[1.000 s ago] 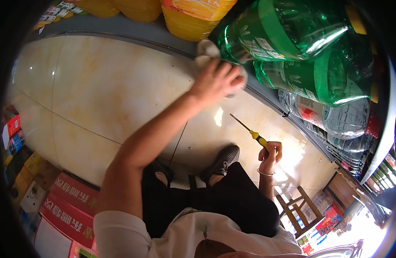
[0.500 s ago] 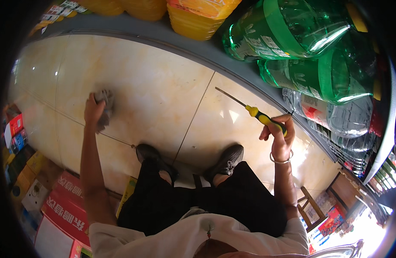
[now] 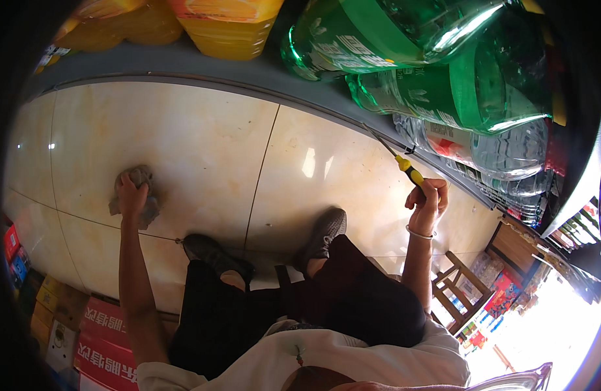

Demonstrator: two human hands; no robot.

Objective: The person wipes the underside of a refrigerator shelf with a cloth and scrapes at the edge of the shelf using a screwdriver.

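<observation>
In my left hand (image 3: 131, 195) is a crumpled grey cloth (image 3: 144, 207), gripped over the tiled floor at the left. My right hand (image 3: 431, 199) is closed round the handle of a yellow and black screwdriver (image 3: 410, 171). The thin metal shaft slants up and to the left, its tip over the dark shelf edge (image 3: 326, 112) below the green bottles. My fingers hide the rear of the handle.
Green bottles (image 3: 437, 91), clear bottles (image 3: 489, 153) and orange drink bottles (image 3: 225, 26) line the shelf ahead. Red cartons (image 3: 108, 348) stand at the lower left, a wooden stool (image 3: 460, 293) at the lower right. My shoes (image 3: 212, 254) rest on the tiles (image 3: 202, 150).
The view has shifted to the right. My left hand with the cloth sits lower, nearer my feet. The screwdriver in my right hand has come closer to the shelf edge.
</observation>
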